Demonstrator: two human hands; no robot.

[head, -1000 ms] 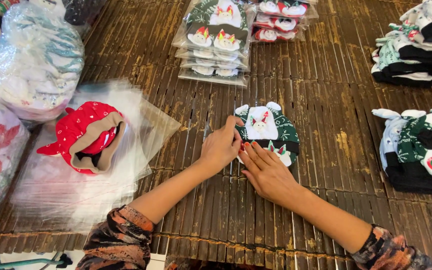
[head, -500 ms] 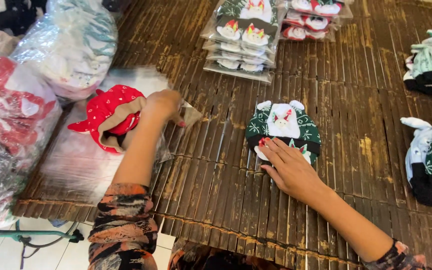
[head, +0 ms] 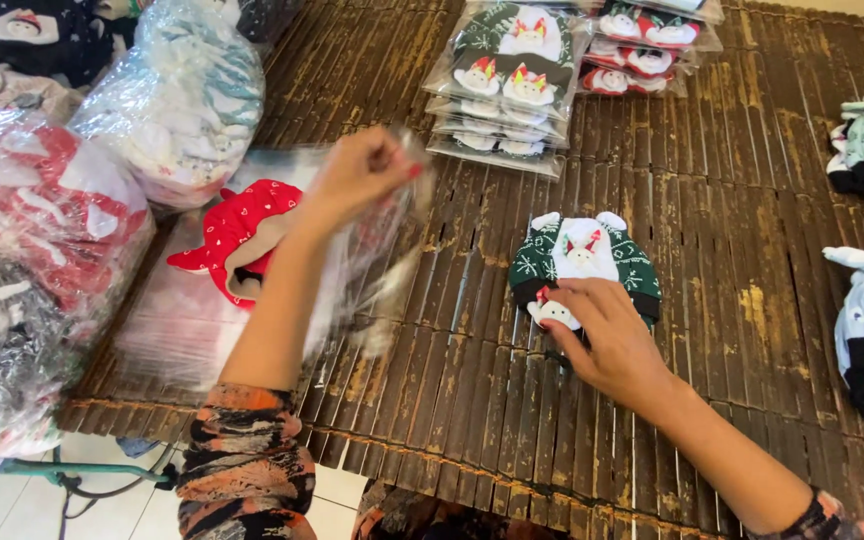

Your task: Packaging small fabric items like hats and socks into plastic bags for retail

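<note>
Fingers of the left hand [head: 357, 175] pinch a clear plastic bag [head: 392, 250], lifted at ten o'clock above the slatted counter [head: 732, 300]. Right hand [head: 607, 335] presses flat, grip released, on a green knit hat [head: 587, 260] near centre; a red hat [head: 237, 235] lies at nine o'clock.

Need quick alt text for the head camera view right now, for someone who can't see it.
The left hand lifts a clear plastic bag off a stack beside a red hat, while the right hand rests on green-and-white knitted hats on a slatted table.
</note>
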